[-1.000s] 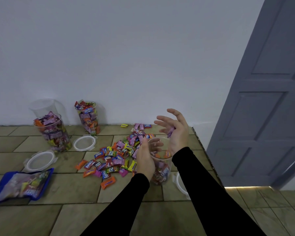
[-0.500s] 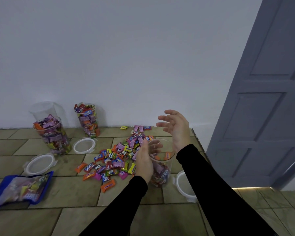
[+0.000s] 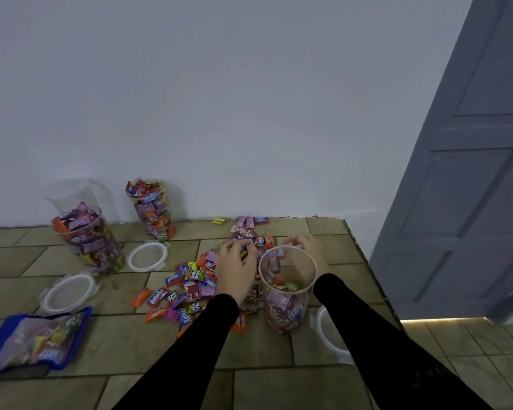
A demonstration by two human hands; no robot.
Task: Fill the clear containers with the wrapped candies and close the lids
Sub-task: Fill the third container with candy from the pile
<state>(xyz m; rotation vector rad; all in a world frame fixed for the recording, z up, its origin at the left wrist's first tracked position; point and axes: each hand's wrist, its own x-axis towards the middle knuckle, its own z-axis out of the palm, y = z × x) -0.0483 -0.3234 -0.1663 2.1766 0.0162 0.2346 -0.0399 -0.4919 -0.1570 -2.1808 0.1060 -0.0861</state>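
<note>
A tiled bench [image 3: 279, 389] meets a white wall [image 3: 219, 99]; a grey door [image 3: 471, 173] stands at three o'clock. A half-full jar [image 3: 286, 291] stands centre, candies [image 3: 190, 288] at its nine o'clock. Left hand [image 3: 234, 270] fingers curl on candies; right hand [image 3: 307, 250] fingers curl behind the jar, grip unclear.

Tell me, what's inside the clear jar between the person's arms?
The clear jar holds wrapped candies, mostly pink and red, filling its lower part. Those at the core are hidden behind the outer wrappers.
</note>
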